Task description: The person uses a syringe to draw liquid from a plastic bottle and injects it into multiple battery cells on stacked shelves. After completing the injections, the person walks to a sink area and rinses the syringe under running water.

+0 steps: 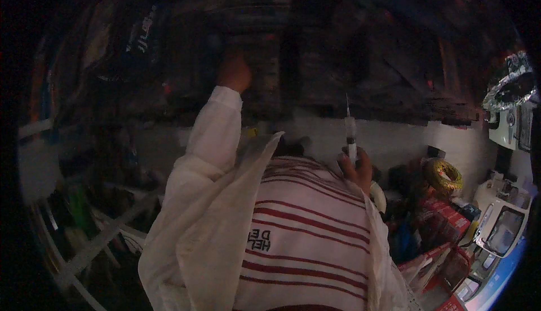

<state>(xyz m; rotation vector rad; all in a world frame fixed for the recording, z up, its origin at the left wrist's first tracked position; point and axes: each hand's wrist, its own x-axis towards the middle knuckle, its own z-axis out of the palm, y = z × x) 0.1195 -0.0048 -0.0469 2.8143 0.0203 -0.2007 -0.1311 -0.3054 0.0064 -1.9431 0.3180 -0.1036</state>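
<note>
A syringe (350, 129) with a clear barrel and a thin needle is in my right hand (357, 168). My fingers close around its lower end, and the needle points up and away from my body. The syringe has a dark band partway along it. My left hand (234, 72) reaches forward into a dark area, with its fingers lost in shadow. Whether it touches or holds anything there cannot be made out. White sleeves cover my arms, over a shirt with red stripes (308, 226).
Dark, blurred shapes fill the area ahead. On the right are a yellow coil (443, 175), red boxes (446, 216), a red chair-like frame (452, 268) and a white vehicle (503, 230). A crumpled silvery ring (511, 84) appears at the right rim. Pale metal bars (110, 232) cross at the lower left.
</note>
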